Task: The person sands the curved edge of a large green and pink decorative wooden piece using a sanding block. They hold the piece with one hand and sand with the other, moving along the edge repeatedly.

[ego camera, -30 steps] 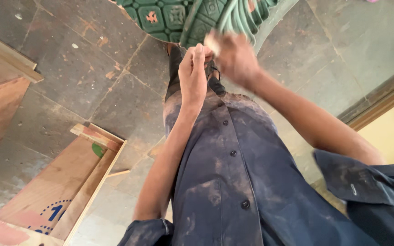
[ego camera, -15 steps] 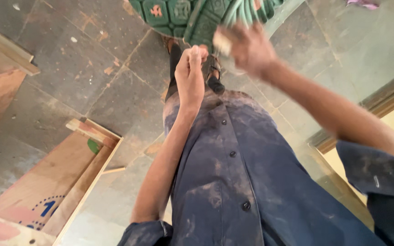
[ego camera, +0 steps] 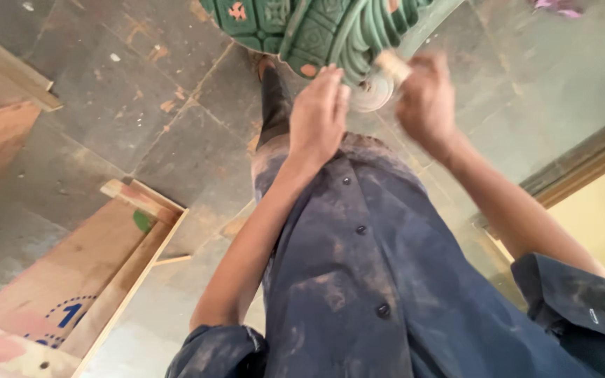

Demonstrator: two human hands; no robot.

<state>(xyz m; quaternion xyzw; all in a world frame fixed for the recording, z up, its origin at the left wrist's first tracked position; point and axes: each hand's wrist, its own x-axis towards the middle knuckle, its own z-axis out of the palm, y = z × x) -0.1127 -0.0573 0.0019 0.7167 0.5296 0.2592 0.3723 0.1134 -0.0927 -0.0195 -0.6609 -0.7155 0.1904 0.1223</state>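
Carved green piece (ego camera: 316, 28) sits at top of frame, above the grey stone floor (ego camera: 106, 105). I judge it rigid and heavy, with ridged relief that gives grip; best steadied along its lower rim.

My left hand (ego camera: 318, 115) lies flat, fingers loosely extended, tips touching that rim; it grips nothing. My right hand (ego camera: 425, 98) is closed round a small pale block (ego camera: 392, 66) at the carving's edge, blurred.

Most of the carving is cut off by the frame. I cannot tell what the block is. Wooden tray (ego camera: 85, 280) lies lower left.
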